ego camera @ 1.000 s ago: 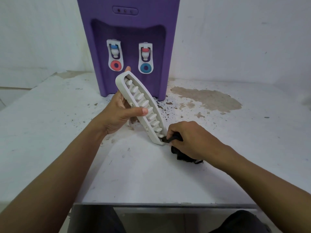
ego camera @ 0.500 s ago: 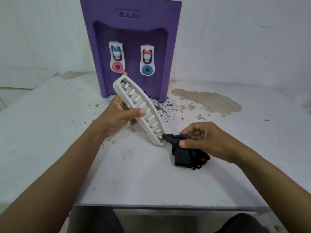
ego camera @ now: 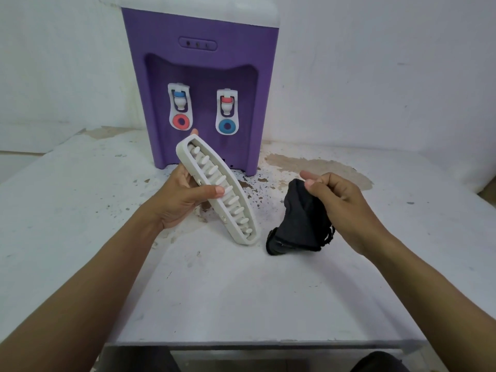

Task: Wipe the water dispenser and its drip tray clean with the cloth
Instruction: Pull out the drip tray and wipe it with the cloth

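Before the dispenser [ego camera: 201, 76], the left grip [ego camera: 177, 200] clasps the drip tray [ego camera: 228, 210] mid-length, its lower end on the surface [ego camera: 241, 291]; light, stiff plastic, likely best held by its rim. The right grip [ego camera: 341, 208] pinches the limp cloth [ego camera: 298, 221] by its top.

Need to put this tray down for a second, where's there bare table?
Widest bare table lies in front of the drip tray and cloth, down to the near edge. Also left of the left hand. Crowded between the water dispenser, tray and cloth.
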